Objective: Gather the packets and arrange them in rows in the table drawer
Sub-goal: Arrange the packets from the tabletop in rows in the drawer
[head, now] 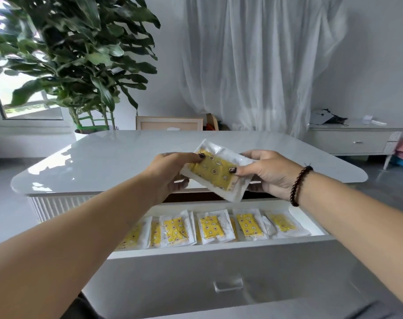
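Both hands held a small stack of packets (215, 172) in the air above the near edge of the white table (117, 157), just over the open drawer (219, 247). The left hand (170, 173) pinched the stack's left end, thumb on top and fingers curled beneath; the right hand (268, 172) took the right end the same way, so each grip was closed on the packets. Inside the drawer a row of packets (209, 227) already lay side by side along the front, some overlapping, the leftmost partly hidden by the left forearm. The step in hand looked like squaring up a gathered stack before placing it. The next move would likely call for lowering the stack into the drawer and laying the packets behind the existing row, edges aligned.
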